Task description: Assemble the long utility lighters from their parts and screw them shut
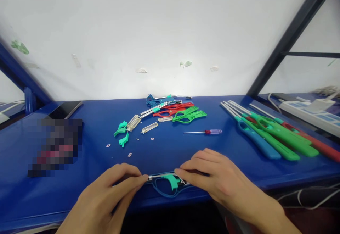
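An opened blue utility lighter casing (170,193) lies at the front edge of the blue table, its inside facing up. A teal trigger (172,182) sits in it, and a thin white wire runs near the trigger. My left hand (111,188) pinches the casing's left end, by the metal tube. With closed fingertips, my right hand (212,173) grips the lighter's right part by the wire; the palm hides most of the handle. Beyond my hands lie loose teal triggers (123,140), clear fuel tanks (149,128) and a screwdriver (212,132) with a purple-and-red handle.
Further back are green casing halves (190,115), red casing halves (172,110) and metal tubes (156,110). Several whole lighters (287,138) are piled at right. A phone (65,110) and a pixelated dark item (57,145) lie left. A power strip (310,111) stands far right.
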Demonstrator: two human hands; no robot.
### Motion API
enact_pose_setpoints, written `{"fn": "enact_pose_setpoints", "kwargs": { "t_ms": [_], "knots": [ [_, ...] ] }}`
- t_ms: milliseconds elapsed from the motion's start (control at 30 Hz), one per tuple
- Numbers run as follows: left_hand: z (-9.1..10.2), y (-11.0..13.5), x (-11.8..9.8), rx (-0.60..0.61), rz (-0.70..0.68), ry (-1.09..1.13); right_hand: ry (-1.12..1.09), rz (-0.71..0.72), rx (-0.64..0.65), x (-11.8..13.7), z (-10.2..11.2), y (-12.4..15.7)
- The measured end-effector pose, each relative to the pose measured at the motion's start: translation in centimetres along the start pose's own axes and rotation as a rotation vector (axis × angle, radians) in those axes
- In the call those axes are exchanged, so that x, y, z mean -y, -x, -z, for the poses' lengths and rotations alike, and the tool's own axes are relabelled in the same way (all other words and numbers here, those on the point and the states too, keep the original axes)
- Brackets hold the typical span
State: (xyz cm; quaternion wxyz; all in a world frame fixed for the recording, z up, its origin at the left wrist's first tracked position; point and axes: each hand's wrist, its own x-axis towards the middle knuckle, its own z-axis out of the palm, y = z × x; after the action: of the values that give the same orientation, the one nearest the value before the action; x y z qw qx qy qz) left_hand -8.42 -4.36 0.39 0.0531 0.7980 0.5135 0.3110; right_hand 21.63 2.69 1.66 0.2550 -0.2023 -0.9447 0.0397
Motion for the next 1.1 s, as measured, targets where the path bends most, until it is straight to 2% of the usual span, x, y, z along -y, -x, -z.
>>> {"fn": "enact_pose_setpoints", "kwargs": {
  "t_ms": [133, 300, 433, 567, 700, 933, 1033, 1100],
  "knots": [
    [0.0, 0.2, 0.0, 0.041, 0.017, 0.018, -0.009, -0.013, 0.016, 0.0, 0.1, -0.1],
    [0.0, 0.5, 0.2, 0.041, -0.047, -0.06, -0.021, -0.008, 0.005, -0.1, 0.0, -0.2],
    [0.3, -0.1, -0.1, 0.016, -0.118, -0.11, -0.06, -0.025, -0.004, -0.2, -0.1, -0.3],
    [0.3, -1.3, -0.6, -0.059, -0.169, -0.177, -0.065, -0.03, -0.021, -0.8, -0.4, -0.7],
    [-0.1, -2.2, -0.6, -0.091, -0.152, -0.221, -0.024, -0.032, -0.026, -1.4, -0.6, -1.2],
    [0.2, -2.3, -0.6, -0.055, -0.144, -0.358, -0.021, -0.061, -0.014, -2.1, -0.5, -1.3],
    [0.5, -3.1, -1.1, -0.077, -0.129, -0.424, -0.016, -0.041, -0.033, -2.3, -0.1, -1.7],
    [0.5, -4.1, -1.3, -0.05, -0.11, -0.468, -0.019, -0.027, -0.039, -2.4, 0.5, -2.2]
  ]
}}
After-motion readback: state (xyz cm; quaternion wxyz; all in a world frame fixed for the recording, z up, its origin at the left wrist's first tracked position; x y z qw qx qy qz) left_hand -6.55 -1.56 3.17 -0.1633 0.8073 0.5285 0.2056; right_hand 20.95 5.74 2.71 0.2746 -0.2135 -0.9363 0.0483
